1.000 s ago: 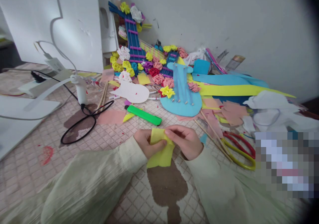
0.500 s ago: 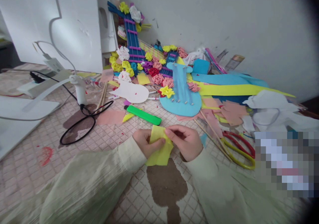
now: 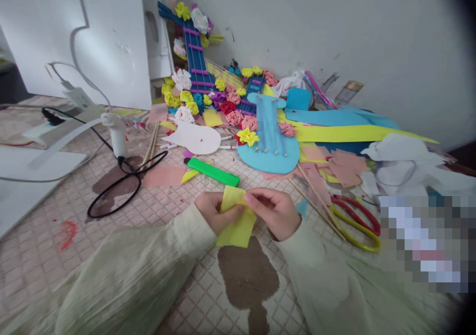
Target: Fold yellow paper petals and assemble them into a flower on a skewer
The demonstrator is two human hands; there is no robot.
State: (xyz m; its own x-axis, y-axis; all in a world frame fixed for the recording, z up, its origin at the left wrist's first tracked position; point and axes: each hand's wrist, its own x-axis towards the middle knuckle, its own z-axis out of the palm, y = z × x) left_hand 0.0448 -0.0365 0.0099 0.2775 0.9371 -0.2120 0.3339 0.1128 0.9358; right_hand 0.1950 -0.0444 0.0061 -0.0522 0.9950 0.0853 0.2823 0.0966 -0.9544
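Note:
A strip of yellow crepe paper is held between both hands above the near middle of the table. My left hand pinches its left side, thumb lying across the front. At its upper right edge, my right hand grips the paper between thumb and fingertips. Just beyond the hands lies a green utility knife. Behind that stands a light blue paper guitar shape with a yellow paper flower at its left side.
Left are a white glue gun and its looped black cable. Red and yellow-handled scissors and thin sticks lie right. Paper flowers, a dark blue guitar neck and pink paper pieces crowd the back.
Both hands stay on the yellow paper with almost the same grip. The whole view has shifted very slightly; nothing else visibly differs.

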